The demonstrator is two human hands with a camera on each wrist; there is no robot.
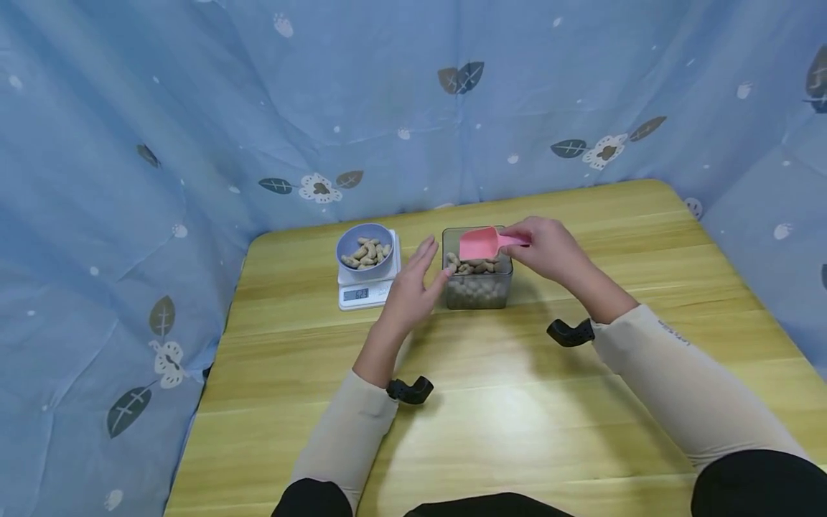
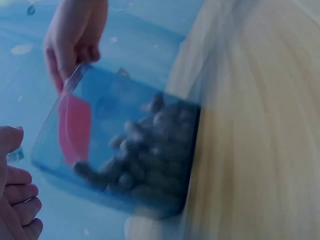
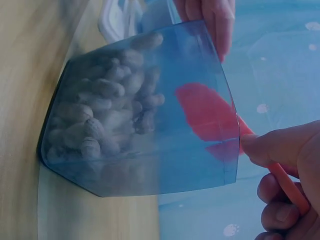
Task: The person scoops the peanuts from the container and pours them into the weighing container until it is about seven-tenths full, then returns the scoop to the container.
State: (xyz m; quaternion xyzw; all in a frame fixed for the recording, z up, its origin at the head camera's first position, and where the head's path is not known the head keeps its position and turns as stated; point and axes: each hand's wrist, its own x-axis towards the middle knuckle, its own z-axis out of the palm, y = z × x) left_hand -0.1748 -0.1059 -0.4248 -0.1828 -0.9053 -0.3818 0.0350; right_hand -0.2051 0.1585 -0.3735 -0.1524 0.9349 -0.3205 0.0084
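My right hand (image 1: 549, 248) pinches the handle of a pink scoop (image 1: 479, 244) between thumb and fingers. Its blade dips inside the upper part of a see-through grey bin (image 1: 478, 301), above the peanuts (image 3: 112, 107) heaped there; no peanuts show on the blade. In the right wrist view the handle (image 3: 290, 192) slants over the bin's rim. My left hand (image 1: 413, 291) holds nothing and is raised at the bin's left side, its fingers extended and thumb apart, close to the rim. In the left wrist view, a peanut (image 2: 89, 172) overlaps the scoop's tip.
Left of the bin, a lavender bowl (image 1: 349, 235) with several peanuts stands on a white kitchen scale (image 1: 384, 287) with a lit digital display (image 1: 356, 294). The wooden table (image 1: 278, 388) reaches back to a blue patterned curtain (image 1: 400, 93).
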